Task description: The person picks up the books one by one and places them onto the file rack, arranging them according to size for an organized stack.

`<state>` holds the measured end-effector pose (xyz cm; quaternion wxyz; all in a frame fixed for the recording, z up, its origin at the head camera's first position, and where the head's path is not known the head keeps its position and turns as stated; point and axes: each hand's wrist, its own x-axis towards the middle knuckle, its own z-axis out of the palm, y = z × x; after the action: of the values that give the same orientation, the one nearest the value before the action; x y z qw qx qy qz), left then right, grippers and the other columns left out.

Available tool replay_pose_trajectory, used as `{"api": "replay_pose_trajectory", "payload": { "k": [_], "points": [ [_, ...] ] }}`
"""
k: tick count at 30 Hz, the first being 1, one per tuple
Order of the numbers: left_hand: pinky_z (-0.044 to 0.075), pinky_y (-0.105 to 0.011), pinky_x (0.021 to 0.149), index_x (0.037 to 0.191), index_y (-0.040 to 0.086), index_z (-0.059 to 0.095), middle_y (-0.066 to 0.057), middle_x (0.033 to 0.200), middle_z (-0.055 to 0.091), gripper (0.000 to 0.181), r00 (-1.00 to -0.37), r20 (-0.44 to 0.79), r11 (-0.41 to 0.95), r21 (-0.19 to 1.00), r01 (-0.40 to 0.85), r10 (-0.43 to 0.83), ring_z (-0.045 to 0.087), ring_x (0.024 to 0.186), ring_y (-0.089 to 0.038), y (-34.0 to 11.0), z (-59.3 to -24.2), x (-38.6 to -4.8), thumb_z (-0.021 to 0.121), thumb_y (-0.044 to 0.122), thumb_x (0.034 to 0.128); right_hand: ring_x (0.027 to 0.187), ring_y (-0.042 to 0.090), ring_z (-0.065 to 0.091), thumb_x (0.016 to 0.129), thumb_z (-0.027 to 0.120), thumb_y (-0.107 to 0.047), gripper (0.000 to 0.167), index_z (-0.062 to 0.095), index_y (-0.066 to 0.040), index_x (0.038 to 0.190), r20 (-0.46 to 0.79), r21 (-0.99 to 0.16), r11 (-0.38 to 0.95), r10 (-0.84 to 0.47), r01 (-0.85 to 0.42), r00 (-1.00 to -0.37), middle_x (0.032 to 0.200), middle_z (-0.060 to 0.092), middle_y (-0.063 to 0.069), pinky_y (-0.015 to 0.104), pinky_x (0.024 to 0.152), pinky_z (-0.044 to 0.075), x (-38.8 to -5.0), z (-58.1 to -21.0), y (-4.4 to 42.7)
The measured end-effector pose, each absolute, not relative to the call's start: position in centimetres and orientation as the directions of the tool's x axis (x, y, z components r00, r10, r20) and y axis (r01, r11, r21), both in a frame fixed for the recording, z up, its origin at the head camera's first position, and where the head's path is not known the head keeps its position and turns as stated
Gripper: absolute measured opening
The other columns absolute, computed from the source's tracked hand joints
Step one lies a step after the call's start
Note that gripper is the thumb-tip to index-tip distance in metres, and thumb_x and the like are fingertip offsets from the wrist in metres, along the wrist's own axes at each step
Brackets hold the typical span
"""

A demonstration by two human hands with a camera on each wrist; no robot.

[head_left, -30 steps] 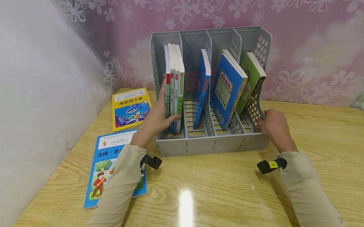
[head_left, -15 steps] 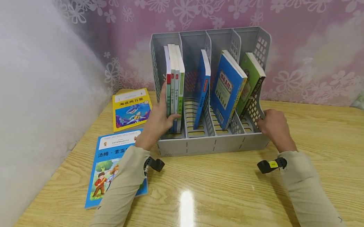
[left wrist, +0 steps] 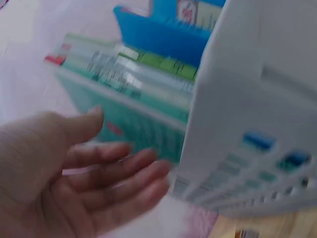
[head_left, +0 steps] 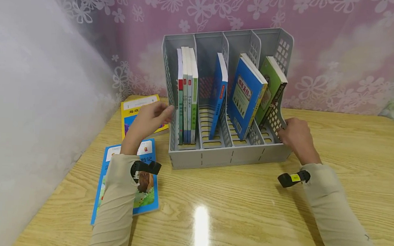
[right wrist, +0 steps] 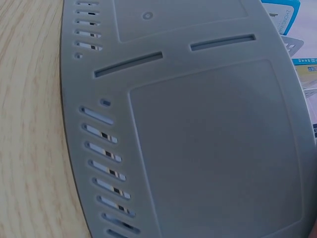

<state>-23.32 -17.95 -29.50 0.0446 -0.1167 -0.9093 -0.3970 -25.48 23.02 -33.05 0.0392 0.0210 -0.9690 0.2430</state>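
Moved: the left hand (head_left: pixel 147 123), off the first compartment's books and out past the rack's left wall; the right hand (head_left: pixel 297 139) we find where it was.

Item, nearest: one blue-bordered illustrated paperback (head_left: pixel 146 190), flat on the wood-grain table (head_left: pixel 232 208), between seven and eight o'clock of the rack; part hidden by the left forearm.

Item: left hand, thumb and fingers apart and gently bent, grasping nothing. Above one yellow-covered paperback (head_left: pixel 129 114), flat, between eight and nine o'clock. Whether the fingertips touch the rack, we cannot tell.

Item: right hand, four o'clock, fingers curled round the lower front edge of the rack's right wall.

Item: grey four-compartment book rack (head_left: pixel 230 157), upright. Contents, nine o'clock side to three: four slim paperbacks (head_left: pixel 187 96), standing, spines towards us; one slim blue paperback (head_left: pixel 219 102), tilted; one blue-covered, yellow-spined volume (head_left: pixel 246 96), tilted; one green volume (head_left: pixel 270 91), dark-spined, tilted.

Item, farthest: flowered curtain (head_left: pixel 203 21), twelve o'clock.

Step in hand, as we judge it: arranging books upright, the first row already standing. Next move, in our view, calls for the left hand to lift a flat paperback by its edge while the right steadies the rack.
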Motion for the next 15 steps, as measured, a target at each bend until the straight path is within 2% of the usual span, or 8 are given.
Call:
{"api": "replay_pose_trajectory", "payload": {
  "k": [3, 6, 7, 11, 15],
  "points": [
    [0.05, -0.035, 0.071, 0.105, 0.0, 0.056, -0.014, 0.093, 0.063, 0.045, -0.983, 0.181, 0.727, 0.674, 0.131, 0.009, 0.062, 0.082, -0.029, -19.4, -30.1, -23.4, 0.041, 0.042, 0.1025, 0.06, 0.029, 0.056, 0.09, 0.054, -0.011, 0.029, 0.062, 0.015, 0.099, 0.083, -0.472, 0.88, -0.015, -0.053, -0.996, 0.079, 0.063, 0.025, 0.036, 0.048, 0.044, -25.5, -33.0, 23.1],
    [0.042, -0.035, 0.067, 0.103, -0.001, 0.051, -0.015, 0.092, 0.055, 0.049, -0.976, 0.119, 0.774, 0.63, -0.066, -0.181, 0.053, 0.08, -0.028, -20.4, -31.0, -23.6, 0.035, 0.045, 0.103, 0.059, 0.028, 0.056, 0.09, 0.054, -0.011, 0.029, 0.062, 0.016, 0.098, 0.086, -0.475, 0.878, -0.016, -0.055, -0.996, 0.079, 0.063, 0.025, 0.036, 0.048, 0.044, -25.5, -33.1, 23.2],
    [0.043, -0.037, 0.068, 0.106, -0.002, 0.051, -0.016, 0.094, 0.054, 0.05, -0.968, 0.098, 0.776, 0.619, -0.123, -0.232, 0.052, 0.082, -0.029, -20.7, -31.3, -23.7, 0.035, 0.045, 0.1031, 0.059, 0.028, 0.055, 0.09, 0.054, -0.01, 0.029, 0.062, 0.016, 0.098, 0.087, -0.475, 0.878, -0.016, -0.056, -0.996, 0.078, 0.063, 0.025, 0.036, 0.047, 0.044, -25.5, -33.1, 23.2],
    [0.044, -0.049, 0.088, 0.129, -0.01, 0.043, -0.028, 0.118, 0.046, 0.06, -0.918, 0.019, 0.76, 0.568, -0.316, -0.396, 0.047, 0.107, -0.04, -21.3, -32.5, -24.0, 0.034, 0.043, 0.1031, 0.058, 0.027, 0.055, 0.09, 0.054, -0.011, 0.028, 0.063, 0.015, 0.098, 0.079, -0.479, 0.876, -0.013, -0.049, -0.997, 0.077, 0.063, 0.024, 0.035, 0.047, 0.044, -25.6, -33.2, 23.2],
    [0.034, -0.061, 0.1, 0.142, -0.012, 0.026, -0.036, 0.135, 0.03, 0.071, -0.868, -0.022, 0.736, 0.519, -0.434, -0.497, 0.029, 0.124, -0.051, -21.7, -33.7, -24.2, 0.036, 0.045, 0.1015, 0.059, 0.028, 0.056, 0.09, 0.054, -0.011, 0.029, 0.062, 0.015, 0.099, 0.08, -0.476, 0.878, -0.012, -0.048, -0.997, 0.079, 0.063, 0.025, 0.036, 0.047, 0.044, -25.5, -33.2, 23.2]
  ]
}}
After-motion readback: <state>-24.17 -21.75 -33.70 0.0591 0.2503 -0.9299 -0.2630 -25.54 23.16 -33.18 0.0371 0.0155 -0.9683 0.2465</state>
